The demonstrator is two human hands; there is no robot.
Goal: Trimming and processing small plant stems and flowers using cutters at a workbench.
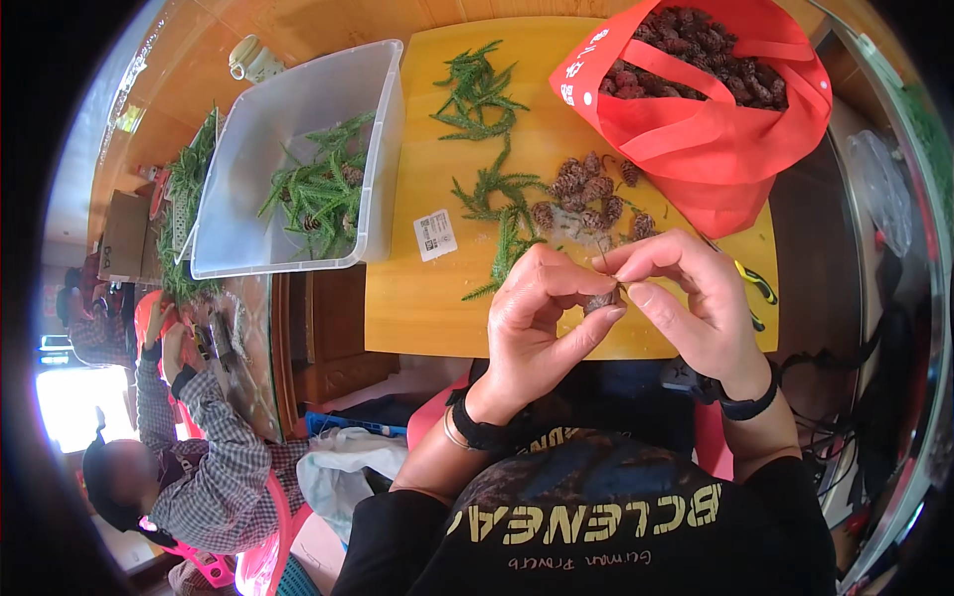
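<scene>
Above the front part of the yellow board, my left hand point(542, 323) pinches a small brown pine cone point(601, 301) between thumb and fingers. My right hand point(701, 303) meets it from the right, thumb and forefinger closed on a thin wire-like strand point(603, 260) at the cone's end. Just beyond the hands lies a loose heap of pine cones point(586, 189). Green artificial pine sprigs point(505, 189) stretch up the board to the left of that heap. Partly behind my right hand are yellow-and-black handled pliers point(757, 283).
A red bag point(686, 149) full of pine cones stands at the far right. The clear plastic bin point(383, 149) at left holds finished-looking sprigs with cones. A white label point(434, 235) lies on the yellow board point(427, 318). Another person point(214, 457) handles greenery at the far left.
</scene>
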